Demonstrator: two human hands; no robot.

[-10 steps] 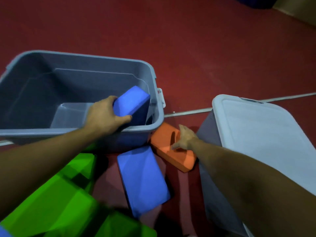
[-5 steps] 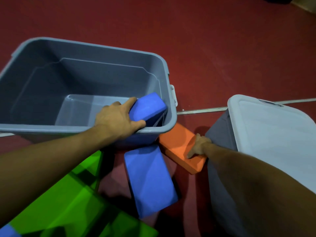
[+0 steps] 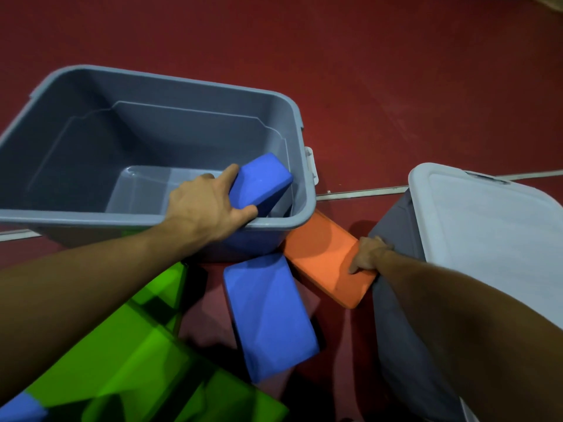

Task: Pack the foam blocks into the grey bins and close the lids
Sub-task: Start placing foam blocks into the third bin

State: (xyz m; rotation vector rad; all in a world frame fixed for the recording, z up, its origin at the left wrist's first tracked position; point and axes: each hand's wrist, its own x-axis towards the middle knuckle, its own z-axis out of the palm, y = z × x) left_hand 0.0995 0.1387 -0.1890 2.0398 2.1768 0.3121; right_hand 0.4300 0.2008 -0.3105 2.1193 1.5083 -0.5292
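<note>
A: So, where is the blue block (image 3: 262,181) now?

B: It is inside the open bin (image 3: 158,221), at the near right corner, tilted. The left hand (image 3: 204,208) grips it, fingers and thumb curled around one end.

A: How to do this step well?

B: I think it is better to lower it flat against the corner wall, so space stays for others.

A: And the right hand (image 3: 369,254)?

B: It pinches the orange block (image 3: 323,257), which lies on the floor just right of the bin, partly under its rim. It should slide out first, then lift.
</note>
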